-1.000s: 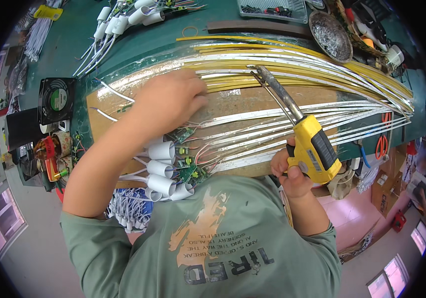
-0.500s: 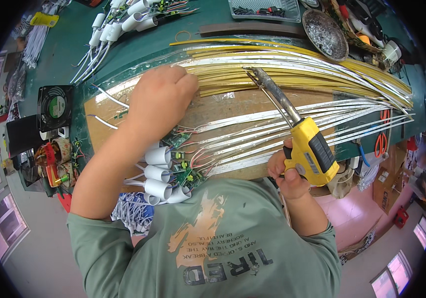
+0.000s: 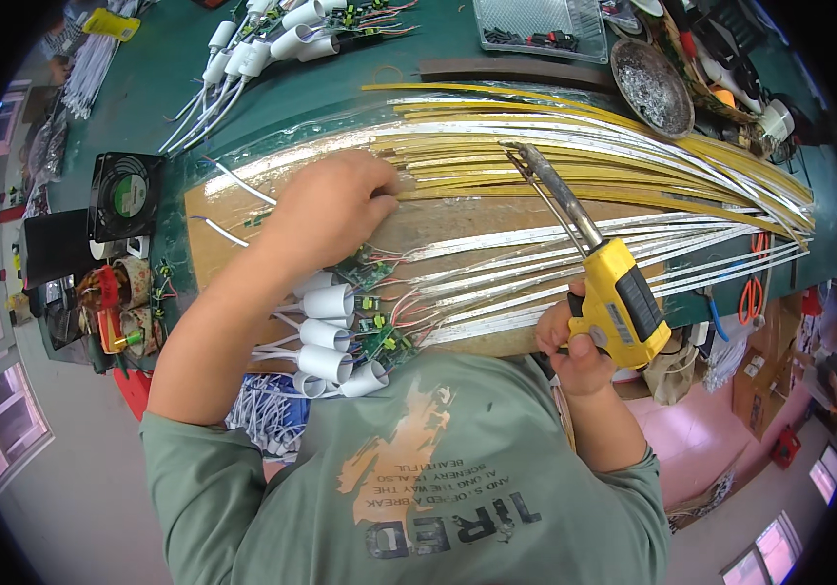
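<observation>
I am pressing my left hand (image 3: 332, 210) flat on the yellow strips (image 3: 535, 161) across the wooden board (image 3: 457, 219), pinning them, while my right hand (image 3: 574, 341) is gripping the yellow soldering gun (image 3: 605, 283), tip poised above them.

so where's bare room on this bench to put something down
Bare green mat between the small black fan and the white tubes at top. The wooden board is crowded with LED strips; right side is cluttered around the metal bowl.

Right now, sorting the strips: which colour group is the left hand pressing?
The yellow strips, at their left ends under the left hand; the white strips lie nearer, untouched.
</observation>
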`<state>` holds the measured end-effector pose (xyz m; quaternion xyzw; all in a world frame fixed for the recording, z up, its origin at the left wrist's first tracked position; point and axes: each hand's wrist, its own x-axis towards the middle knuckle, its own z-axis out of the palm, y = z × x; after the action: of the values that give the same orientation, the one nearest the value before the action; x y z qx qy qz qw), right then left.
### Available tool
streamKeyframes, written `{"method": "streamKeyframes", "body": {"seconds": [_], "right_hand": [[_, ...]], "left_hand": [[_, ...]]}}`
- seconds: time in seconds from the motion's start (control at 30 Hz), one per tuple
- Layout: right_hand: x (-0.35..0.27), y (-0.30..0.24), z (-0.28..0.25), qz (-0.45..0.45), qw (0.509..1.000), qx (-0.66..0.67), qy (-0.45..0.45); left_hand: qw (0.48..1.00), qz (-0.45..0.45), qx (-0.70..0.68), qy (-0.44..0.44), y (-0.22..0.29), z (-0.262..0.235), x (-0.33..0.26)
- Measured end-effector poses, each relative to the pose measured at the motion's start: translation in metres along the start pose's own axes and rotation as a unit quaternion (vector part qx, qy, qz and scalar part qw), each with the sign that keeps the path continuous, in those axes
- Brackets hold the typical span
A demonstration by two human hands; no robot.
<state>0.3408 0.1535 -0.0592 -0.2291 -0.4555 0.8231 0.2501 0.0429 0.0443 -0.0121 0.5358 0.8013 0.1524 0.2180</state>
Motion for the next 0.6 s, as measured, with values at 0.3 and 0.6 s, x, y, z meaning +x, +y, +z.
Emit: {"method": "streamKeyframes", "body": {"seconds": [0.3,0.6], "right_hand": [[0.001,-0.001,-0.001,0.003,1.000,0.013,-0.012],[0.000,0.000,-0.001,0.000,1.000,0.020,-0.018]], "left_hand": [[0.998,0.059,0.000,0.023,0.008,0.004,0.003],[0.894,-0.248,-0.343,-0.148,0.020,0.003,0.020]]}}
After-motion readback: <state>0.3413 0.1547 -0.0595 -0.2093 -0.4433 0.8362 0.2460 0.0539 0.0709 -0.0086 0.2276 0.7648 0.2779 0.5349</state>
